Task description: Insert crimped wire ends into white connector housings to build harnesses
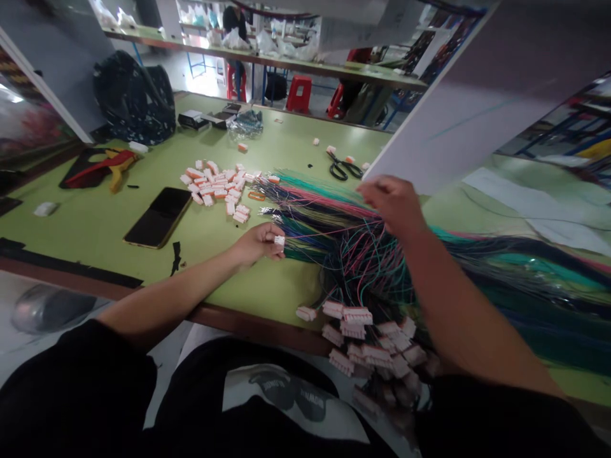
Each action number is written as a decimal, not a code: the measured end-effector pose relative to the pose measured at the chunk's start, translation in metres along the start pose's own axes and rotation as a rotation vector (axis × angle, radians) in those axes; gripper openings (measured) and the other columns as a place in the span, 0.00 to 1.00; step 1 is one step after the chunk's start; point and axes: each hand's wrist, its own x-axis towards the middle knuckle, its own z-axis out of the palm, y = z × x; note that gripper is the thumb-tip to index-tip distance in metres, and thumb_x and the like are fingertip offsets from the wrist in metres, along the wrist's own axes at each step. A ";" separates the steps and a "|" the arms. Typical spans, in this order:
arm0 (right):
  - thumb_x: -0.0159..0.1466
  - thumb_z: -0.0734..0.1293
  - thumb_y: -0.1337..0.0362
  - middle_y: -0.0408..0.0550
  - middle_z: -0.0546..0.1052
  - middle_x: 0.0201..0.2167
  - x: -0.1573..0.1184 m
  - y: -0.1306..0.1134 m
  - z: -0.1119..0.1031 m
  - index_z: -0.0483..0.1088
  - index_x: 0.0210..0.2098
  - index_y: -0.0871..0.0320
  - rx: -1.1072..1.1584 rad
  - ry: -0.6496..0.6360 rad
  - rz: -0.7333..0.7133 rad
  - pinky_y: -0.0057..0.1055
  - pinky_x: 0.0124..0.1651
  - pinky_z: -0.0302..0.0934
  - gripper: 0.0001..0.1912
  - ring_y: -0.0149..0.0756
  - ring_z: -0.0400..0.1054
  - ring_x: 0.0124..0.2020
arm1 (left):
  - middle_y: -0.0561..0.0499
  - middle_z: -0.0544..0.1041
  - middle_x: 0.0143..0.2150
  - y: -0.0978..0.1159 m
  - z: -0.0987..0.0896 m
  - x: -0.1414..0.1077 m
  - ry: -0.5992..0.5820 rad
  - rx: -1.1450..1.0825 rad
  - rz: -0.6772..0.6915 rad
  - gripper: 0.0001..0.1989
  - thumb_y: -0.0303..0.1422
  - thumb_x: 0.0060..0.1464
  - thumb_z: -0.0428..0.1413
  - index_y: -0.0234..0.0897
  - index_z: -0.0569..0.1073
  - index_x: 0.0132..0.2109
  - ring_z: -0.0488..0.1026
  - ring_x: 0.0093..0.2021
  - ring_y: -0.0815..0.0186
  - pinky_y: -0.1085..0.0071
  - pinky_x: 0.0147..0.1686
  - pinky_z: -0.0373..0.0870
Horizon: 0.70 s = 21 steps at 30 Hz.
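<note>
While the left hand [258,245] pinches a small white connector [279,241] between thumb and fingertips, the connector's open face points toward the cut ends of a wide spread of coloured wires [329,216] just beside it. A single thin wire [329,233] runs from the connector across to the right hand [394,203], which is raised over the spread with its fingertips drawn together; the pinch appears to close on that strand, though the contact itself is too small to confirm. The wire's long axis lies nearly level, left to right, between the two hands. The spread of wires fans the same way, loose tips toward the left hand, the bulk trailing off past the right forearm. Below the right forearm, at the near edge of the green table [95,222], a cluster of wired connectors [367,337] hangs over the lip. Beyond the left hand lies a heap of loose connectors [217,184], and farther out from it a dark phone [160,216] lies flat. Past the right hand rest black-handled scissors [344,168]. A person [235,25] stands at a distant bench.
</note>
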 end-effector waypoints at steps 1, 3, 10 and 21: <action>0.59 0.61 0.59 0.47 0.74 0.27 -0.010 -0.018 0.006 0.73 0.33 0.59 0.044 -0.083 -0.061 0.28 0.31 0.56 0.12 0.32 0.65 0.28 | 0.57 0.73 0.22 0.000 0.000 0.000 -0.011 -0.002 0.005 0.14 0.23 0.40 0.62 0.34 0.65 0.34 0.73 0.24 0.71 0.76 0.26 0.69; 0.56 0.64 0.61 0.45 0.75 0.27 -0.028 -0.051 0.020 0.73 0.32 0.59 0.119 -0.305 -0.181 0.27 0.32 0.56 0.10 0.30 0.65 0.28 | 0.57 0.73 0.23 0.000 -0.001 0.000 -0.026 0.002 0.012 0.15 0.24 0.39 0.62 0.34 0.65 0.33 0.73 0.25 0.71 0.75 0.27 0.69; 0.56 0.63 0.62 0.43 0.77 0.28 -0.051 -0.080 0.045 0.73 0.36 0.59 0.311 -0.524 -0.349 0.24 0.30 0.54 0.11 0.27 0.64 0.26 | 0.55 0.73 0.26 0.000 -0.003 0.001 -0.038 0.034 0.032 0.15 0.25 0.38 0.63 0.34 0.66 0.34 0.73 0.27 0.70 0.72 0.31 0.69; 0.52 0.61 0.69 0.44 0.72 0.22 -0.047 -0.059 0.056 0.69 0.21 0.58 0.056 -0.373 -0.410 0.26 0.31 0.51 0.07 0.29 0.60 0.24 | 0.58 0.71 0.23 0.004 0.001 0.000 -0.059 0.015 0.052 0.12 0.22 0.36 0.61 0.34 0.67 0.30 0.72 0.25 0.73 0.77 0.27 0.66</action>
